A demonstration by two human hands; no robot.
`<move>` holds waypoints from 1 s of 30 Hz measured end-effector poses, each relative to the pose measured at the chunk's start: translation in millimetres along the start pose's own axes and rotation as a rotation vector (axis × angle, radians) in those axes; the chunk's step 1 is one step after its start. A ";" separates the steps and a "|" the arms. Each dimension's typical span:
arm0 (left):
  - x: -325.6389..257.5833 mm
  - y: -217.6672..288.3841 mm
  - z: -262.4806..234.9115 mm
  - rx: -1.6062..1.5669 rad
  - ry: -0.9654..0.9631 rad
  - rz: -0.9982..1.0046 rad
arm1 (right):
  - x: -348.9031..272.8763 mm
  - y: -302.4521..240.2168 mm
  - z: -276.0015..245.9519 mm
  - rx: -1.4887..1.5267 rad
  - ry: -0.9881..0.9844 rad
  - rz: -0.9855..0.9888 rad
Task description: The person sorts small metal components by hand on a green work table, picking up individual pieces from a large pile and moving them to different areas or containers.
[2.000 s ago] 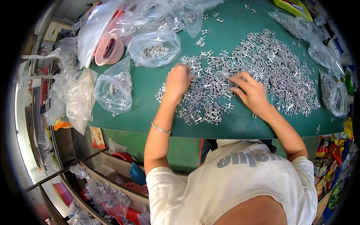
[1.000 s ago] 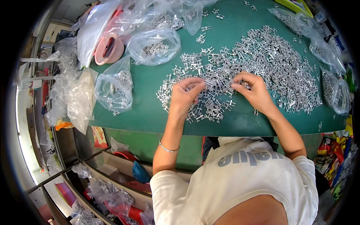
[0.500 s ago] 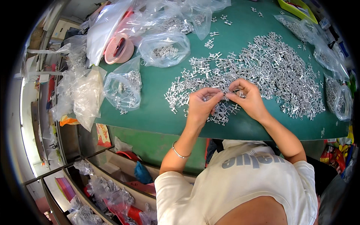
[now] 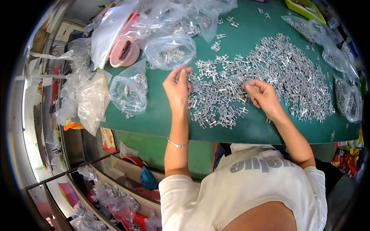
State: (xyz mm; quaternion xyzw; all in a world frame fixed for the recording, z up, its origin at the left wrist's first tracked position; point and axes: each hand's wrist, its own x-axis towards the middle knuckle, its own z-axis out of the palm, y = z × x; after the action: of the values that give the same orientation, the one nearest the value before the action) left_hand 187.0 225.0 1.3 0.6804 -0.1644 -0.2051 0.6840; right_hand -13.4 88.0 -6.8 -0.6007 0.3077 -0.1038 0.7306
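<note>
A broad heap of small silver metal pieces (image 4: 285, 73), shaped like little H's with looped ends, spreads over the green tabletop (image 4: 162, 119). At the heap's left edge is my left hand (image 4: 178, 88), fingers bent and closed together; whatever is in them is hidden. My right hand (image 4: 265, 98) hovers over the near middle of the heap. Its thumb and forefinger are pinched together, the other fingers curled, and anything between the tips is too small to make out. Beyond my left hand lies an open clear bag (image 4: 171, 48) with more metal pieces in it.
Another clear bag of pieces (image 4: 131, 92) and a pink basket (image 4: 129, 54) holding a dark red tool stand at the left. Bagged pieces (image 4: 343, 96) line the right edge, with a yellow-green tray (image 4: 306, 9) at the far right. Below left are partitioned bins (image 4: 115, 173).
My hands were together over the near part of the heap. Now they are apart: the left has moved left and away from me, the right slightly to the right.
</note>
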 end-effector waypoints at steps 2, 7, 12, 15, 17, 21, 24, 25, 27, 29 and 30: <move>-22.9 -3.9 6.3 0.064 -0.034 -0.041 | 4.3 2.9 -12.9 0.078 0.003 -0.070; -61.7 -36.5 16.8 0.566 -0.087 0.284 | 25.1 6.3 1.7 -0.700 0.214 -0.693; -54.5 -37.0 30.5 1.032 -0.060 0.452 | 27.6 19.0 21.5 -1.167 0.142 -0.623; -53.6 -36.7 24.1 1.030 -0.122 0.415 | 13.6 15.0 10.4 -1.045 0.096 -0.616; -58.2 -34.1 22.5 1.019 -0.152 0.405 | 1.9 15.8 0.9 -0.888 0.103 -0.663; -59.2 -29.1 36.1 0.871 -0.184 0.370 | -0.6 17.5 -18.5 -0.547 0.099 -0.447; -58.8 -42.0 38.7 1.000 -0.212 0.442 | -1.1 12.6 -22.0 0.054 0.030 0.005; -58.3 -42.9 39.9 0.984 -0.206 0.435 | -1.4 13.4 -21.8 0.133 0.037 0.047; -56.9 -41.4 40.2 0.970 -0.219 0.440 | -2.5 15.3 -26.1 0.180 0.014 0.062; -57.3 -40.8 41.7 0.955 -0.225 0.433 | -3.8 19.2 -28.5 0.233 0.000 0.062; -57.7 -38.8 42.6 0.955 -0.247 0.401 | -4.6 19.0 -29.9 0.230 0.006 0.063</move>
State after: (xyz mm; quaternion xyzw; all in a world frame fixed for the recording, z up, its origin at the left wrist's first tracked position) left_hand 113.6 217.7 -33.5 0.8421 -0.4454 -0.0513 0.2996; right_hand -38.4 70.9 -25.9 -0.5027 0.3146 -0.1169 0.7967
